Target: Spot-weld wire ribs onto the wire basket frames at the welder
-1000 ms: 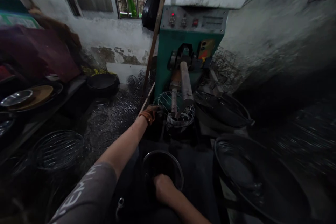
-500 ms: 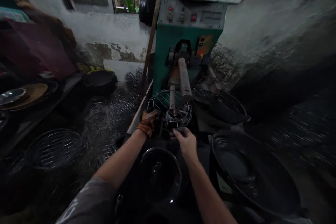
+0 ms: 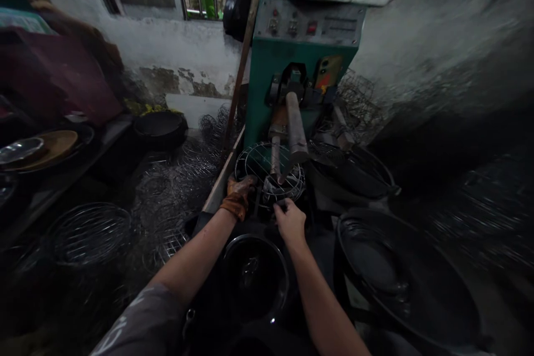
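A round wire basket (image 3: 254, 160) hangs tilted on the two metal arms (image 3: 295, 128) of a green machine (image 3: 292, 67). My left hand (image 3: 238, 193), in a worn orange-brown glove, grips the basket's left rim. My bare right hand (image 3: 289, 220) is closed in a pinch at the basket's lower front edge; what it holds between the fingers is too small to make out. A round dark bowl (image 3: 255, 278) sits below and between my forearms.
Piles of wire baskets (image 3: 89, 233) lie at the left and behind the machine. Large dark pans (image 3: 400, 278) stand at the right. A wooden pole (image 3: 246, 50) leans by the machine. Plates (image 3: 41, 147) rest on a bench at far left.
My right hand came up out of the dark bowl and moved forward to the basket's lower front edge. The left hand stayed on the basket's rim.
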A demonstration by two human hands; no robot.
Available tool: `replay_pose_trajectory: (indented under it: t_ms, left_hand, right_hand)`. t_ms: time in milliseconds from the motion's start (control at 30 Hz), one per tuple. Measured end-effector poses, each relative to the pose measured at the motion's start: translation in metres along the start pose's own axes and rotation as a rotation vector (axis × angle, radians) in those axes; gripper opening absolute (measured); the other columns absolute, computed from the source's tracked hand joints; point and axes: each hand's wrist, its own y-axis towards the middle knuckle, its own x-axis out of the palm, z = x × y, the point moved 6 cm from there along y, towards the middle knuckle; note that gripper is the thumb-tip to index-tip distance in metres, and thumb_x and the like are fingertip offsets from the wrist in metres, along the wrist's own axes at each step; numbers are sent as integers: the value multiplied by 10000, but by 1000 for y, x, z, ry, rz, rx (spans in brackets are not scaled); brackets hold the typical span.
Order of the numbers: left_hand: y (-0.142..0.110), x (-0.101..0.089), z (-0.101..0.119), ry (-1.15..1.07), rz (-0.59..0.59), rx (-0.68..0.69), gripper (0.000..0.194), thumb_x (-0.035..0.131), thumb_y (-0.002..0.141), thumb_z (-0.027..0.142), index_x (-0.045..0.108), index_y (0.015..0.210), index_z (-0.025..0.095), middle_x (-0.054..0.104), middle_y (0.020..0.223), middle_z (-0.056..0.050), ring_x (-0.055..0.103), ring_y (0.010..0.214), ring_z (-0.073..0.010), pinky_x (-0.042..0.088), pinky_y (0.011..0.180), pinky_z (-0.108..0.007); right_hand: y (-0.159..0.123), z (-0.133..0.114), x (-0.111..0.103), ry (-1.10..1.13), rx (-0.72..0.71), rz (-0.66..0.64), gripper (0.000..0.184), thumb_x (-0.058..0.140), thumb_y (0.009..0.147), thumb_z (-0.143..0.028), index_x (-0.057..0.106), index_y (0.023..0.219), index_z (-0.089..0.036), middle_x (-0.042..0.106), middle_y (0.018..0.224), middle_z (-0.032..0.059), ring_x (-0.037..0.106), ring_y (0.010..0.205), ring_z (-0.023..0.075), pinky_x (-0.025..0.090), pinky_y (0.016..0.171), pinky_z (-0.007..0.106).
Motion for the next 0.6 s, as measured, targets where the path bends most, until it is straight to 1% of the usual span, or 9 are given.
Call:
replay_pose_trajectory:
  t_ms: [100,200,300,367,467,533,600]
  left_hand:
    - [-5,2,2,11,-26,-17,468,862,655,89,595,1019,210,668,795,23,604,618,-110,499,597,-229]
    - [-9,4,2,6,-49,-44,446,841,687,91,604,1046,210,668,786,27,614,622,-113,513,623,-232]
    - [-8,4,2,24,-50,-65,403,814,718,83,617,1047,209,654,770,27,602,612,-114,499,608,-231]
    - [-3,5,-1,32,-52,-70,402,822,725,89,625,1053,216,661,785,24,614,648,-119,503,624,-224]
    - [10,8,-9,30,-81,-71,434,839,736,117,642,1106,227,678,813,12,641,727,-140,534,695,-240]
    - [18,10,-15,27,-91,-51,452,841,750,138,645,1147,230,671,803,9,636,732,-149,539,713,-260]
    - [26,12,-19,26,-102,-41,438,849,757,158,649,1141,224,650,760,12,621,708,-155,533,696,-274]
  right_hand:
    - [0,2,1,2,24,-13,161,598,801,-410,641,761,-261,671,561,7,672,544,228,506,607,313]
    - [1,5,1,91,84,-25,181,624,805,-437,643,769,-260,677,555,3,655,490,222,510,545,308]
    - [3,7,1,151,123,-38,173,638,796,-432,636,774,-261,681,557,4,676,505,239,536,543,320]
    - [6,7,1,139,117,-34,157,631,795,-413,640,780,-258,681,558,7,696,538,252,553,577,331]
    - [12,7,-1,96,80,-19,161,619,808,-408,646,795,-250,690,575,12,712,580,256,560,633,339]
    - [17,7,-3,62,59,-10,172,617,814,-412,652,807,-244,698,591,20,721,606,258,558,659,341]
    - [24,6,-4,25,43,-4,179,615,819,-406,668,828,-236,715,621,31,729,628,258,559,680,343]
